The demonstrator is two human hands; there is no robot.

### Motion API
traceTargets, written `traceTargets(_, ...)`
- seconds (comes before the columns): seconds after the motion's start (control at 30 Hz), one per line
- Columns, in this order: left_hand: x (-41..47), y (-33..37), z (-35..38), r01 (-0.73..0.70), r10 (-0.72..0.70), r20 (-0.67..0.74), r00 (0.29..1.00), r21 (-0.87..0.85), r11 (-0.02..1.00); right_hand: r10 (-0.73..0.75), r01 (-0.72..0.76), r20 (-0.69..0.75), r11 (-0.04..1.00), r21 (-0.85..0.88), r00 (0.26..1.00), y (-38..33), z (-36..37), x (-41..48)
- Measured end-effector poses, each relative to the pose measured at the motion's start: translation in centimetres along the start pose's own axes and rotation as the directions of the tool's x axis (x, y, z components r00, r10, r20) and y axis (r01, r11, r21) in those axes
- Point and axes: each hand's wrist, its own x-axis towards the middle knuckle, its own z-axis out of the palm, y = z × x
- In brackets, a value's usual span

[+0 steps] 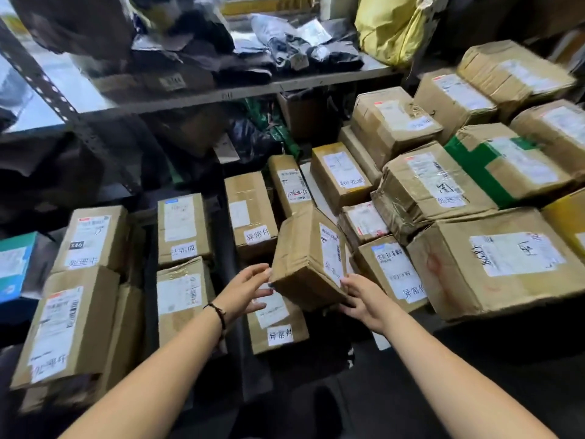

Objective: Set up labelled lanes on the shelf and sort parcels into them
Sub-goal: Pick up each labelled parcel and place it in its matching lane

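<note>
A brown cardboard parcel (304, 258) with a white shipping label is tilted up between both hands, over the middle row of boxes. My left hand (245, 288) touches its lower left corner with fingers spread. My right hand (364, 299) grips its lower right edge from beneath. Under it lies another labelled parcel (278, 324). Three rows of labelled parcels run away from me on the low shelf: a left row (88, 239), a second row (182, 226) and a middle row (250, 213).
A heap of larger boxes (493, 261) fills the right side. A perforated metal upright (63, 99) and an upper shelf board (221, 93) carrying dark plastic mailers and a yellow bag (392, 30) hang over the back. A teal box (15, 264) sits at far left.
</note>
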Motion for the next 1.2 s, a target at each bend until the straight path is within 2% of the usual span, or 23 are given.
traceTargets(0.2,0.9,0.3,3.2,0.015,0.002,-0.098,0.995,0.182,0.983,0.032,-0.042,0.074,0.99,0.131,0.997,0.1,-0.3,2.4)
traceTargets(0.3,0.2,0.2,3.9,0.092,-0.082,-0.073,0.994,0.149,0.984,-0.003,-0.021,0.128,0.982,0.187,0.992,-0.1,-0.7,2.4)
traceTargets(0.47,-0.5,0.8,4.7,0.14,-0.134,-0.07,0.989,0.101,0.985,-0.077,0.05,0.177,0.987,0.149,0.981,0.4,-1.3,1.1)
traceTargets(0.67,-1.0,1.2,5.9,0.119,-0.111,-0.052,0.992,0.199,0.973,-0.146,0.124,0.18,0.984,0.127,0.973,-0.1,-2.9,-0.7)
traceTargets(0.8,-1.1,0.4,5.7,0.067,-0.068,0.001,0.998,0.132,0.989,-0.142,0.119,0.239,0.987,0.11,0.961,-1.1,-3.9,-1.8)
traceTargets(0.97,-2.1,0.3,5.6,0.024,-0.03,0.065,0.997,0.09,0.996,-0.149,0.175,0.337,0.983,-0.049,0.93,-2.1,-4.4,-3.2)
traceTargets(1.07,-2.2,0.7,6.1,0.001,-0.007,0.04,0.999,0.15,0.989,-0.16,0.184,0.289,0.981,-0.058,0.944,-2.6,-4.1,-3.0)
traceTargets(1.2,-1.5,0.7,5.4,-0.023,0.031,-0.092,0.995,0.088,0.996,-0.129,0.152,0.156,0.978,-0.14,0.979,-2.6,-4.8,-1.4)
